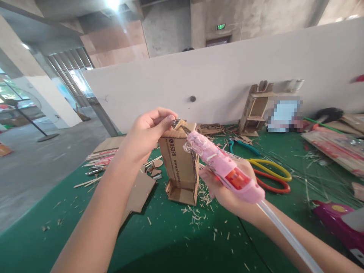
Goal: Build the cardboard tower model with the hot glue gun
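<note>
My right hand (pixel 227 185) is wrapped round a pink hot glue gun (pixel 220 161), with a clear glue stick (pixel 287 231) running out of its back end. The gun's nozzle meets a small brownish piece (pixel 179 123), whose kind I cannot make out. My left hand (pixel 155 127) pinches that piece between thumb and fingers, just over the top of a cardboard stand (pixel 179 163). Upright on the table, the stand has printed text on its side and a shallow tray-like foot. Whether the small piece touches the stand is unclear.
Scissors with yellow and orange handles (pixel 273 178) lie right of the glue gun, near teal-handled pliers (pixel 246 147). A second cardboard structure (pixel 254 110) stands by the white partition (pixel 227 76). Scraps litter the green table (pixel 159 242); a purple device (pixel 335 223) sits at right.
</note>
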### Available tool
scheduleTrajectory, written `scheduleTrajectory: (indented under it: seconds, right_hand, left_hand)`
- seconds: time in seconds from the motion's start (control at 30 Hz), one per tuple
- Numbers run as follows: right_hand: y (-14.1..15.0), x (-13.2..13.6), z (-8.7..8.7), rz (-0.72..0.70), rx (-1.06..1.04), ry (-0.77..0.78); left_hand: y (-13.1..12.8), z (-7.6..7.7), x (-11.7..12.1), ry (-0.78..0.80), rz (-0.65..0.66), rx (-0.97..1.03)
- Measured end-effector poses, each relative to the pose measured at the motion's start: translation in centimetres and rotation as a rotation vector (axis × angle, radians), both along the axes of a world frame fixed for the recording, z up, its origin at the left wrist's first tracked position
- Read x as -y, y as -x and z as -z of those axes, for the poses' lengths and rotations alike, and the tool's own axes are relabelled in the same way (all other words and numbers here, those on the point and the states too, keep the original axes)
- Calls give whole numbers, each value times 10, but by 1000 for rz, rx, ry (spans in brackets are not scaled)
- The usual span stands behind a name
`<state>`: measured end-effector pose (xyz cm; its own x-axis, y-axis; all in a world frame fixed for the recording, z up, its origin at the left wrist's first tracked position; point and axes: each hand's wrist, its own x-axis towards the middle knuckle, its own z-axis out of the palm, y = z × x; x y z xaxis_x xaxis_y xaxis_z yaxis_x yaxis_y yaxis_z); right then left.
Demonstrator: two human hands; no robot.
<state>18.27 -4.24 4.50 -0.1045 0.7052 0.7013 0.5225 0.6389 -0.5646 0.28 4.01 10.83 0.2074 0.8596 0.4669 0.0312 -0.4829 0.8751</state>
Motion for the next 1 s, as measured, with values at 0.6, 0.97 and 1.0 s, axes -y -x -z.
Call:
scheduleTrajectory:
  seconds: [0.6, 0.97, 1.0]
  right_hand:
    - [-2, -5, 7, 7, 28, -3]
    - [-1, -2, 5, 29, 10, 34]
    - [-1, -1, 6, 24, 14, 31]
  left_hand:
    - [1, 1, -1, -15, -19, 1]
    - [0, 0, -1, -17, -13, -18]
    - [-1, 0, -1, -18, -23, -18]
